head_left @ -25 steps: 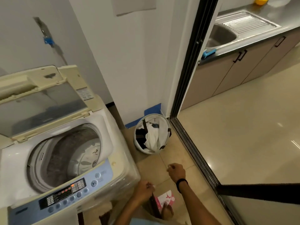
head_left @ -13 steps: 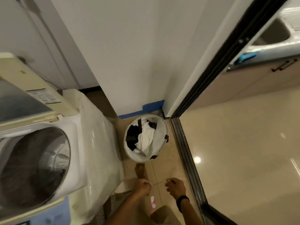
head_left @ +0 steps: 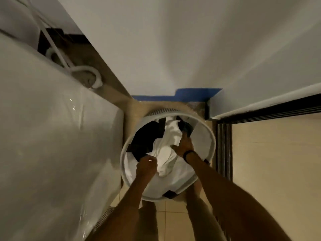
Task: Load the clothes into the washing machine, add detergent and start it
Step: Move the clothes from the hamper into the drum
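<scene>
Beige floor tiles (head_left: 173, 221) at lower centre held the laundry basket (head_left: 203, 138), just beside the washing machine (head_left: 52, 145) at left. Both hands had come down into it: the right hand (head_left: 184, 145) lay spread-fingered on the clothes (head_left: 169, 141), while the left hand (head_left: 146, 165) was curled, its grip unclear. Loading seemed only to be starting.

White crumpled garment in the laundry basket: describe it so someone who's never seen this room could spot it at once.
Beside the plastic-wrapped white washing machine, a round white laundry basket stands on the tiled floor near the wall. In its middle lies the crumpled white garment, bunched into a long ridge. Unlike the black clothes to its left, it is pale and folded.
</scene>
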Available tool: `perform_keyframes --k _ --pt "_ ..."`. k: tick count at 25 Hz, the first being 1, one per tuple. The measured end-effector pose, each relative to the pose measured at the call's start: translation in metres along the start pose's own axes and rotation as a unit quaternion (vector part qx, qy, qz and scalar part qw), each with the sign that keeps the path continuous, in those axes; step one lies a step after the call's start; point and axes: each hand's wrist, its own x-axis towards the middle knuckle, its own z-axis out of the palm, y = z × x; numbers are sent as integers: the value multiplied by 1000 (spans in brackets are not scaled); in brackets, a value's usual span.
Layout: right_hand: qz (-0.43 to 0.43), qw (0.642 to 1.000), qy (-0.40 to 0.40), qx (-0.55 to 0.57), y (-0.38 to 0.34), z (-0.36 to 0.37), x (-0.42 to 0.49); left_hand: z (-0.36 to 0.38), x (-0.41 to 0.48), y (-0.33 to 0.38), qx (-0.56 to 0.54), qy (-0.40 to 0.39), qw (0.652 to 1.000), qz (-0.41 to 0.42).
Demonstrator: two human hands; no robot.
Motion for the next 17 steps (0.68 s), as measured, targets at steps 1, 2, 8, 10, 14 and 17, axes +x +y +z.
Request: perform_keyframes --k 1,2,8,10,14,17 --pt "27 1000 0 2 -1 4 31 4 14 -7 -58 -10 998 -25" --pt "49 999 -9 -1 3 13 53 9 23 -15 -106 -19 993 -46" --pt "-36 999 -36 4 13 34 -46 7 -66 -25 -274 -4 942 -194" --pt "-57 993 -21 97 12 21 -123 1 -120 -14 -336 23 917 -212" --pt "-126 973 -74 177 -15 -35 -268 -24 -212 23 -419 35 883 -207" --pt "-233 958 -40 163 -37 -81 -346 -48 -276 52 -475 -36 859 -190"
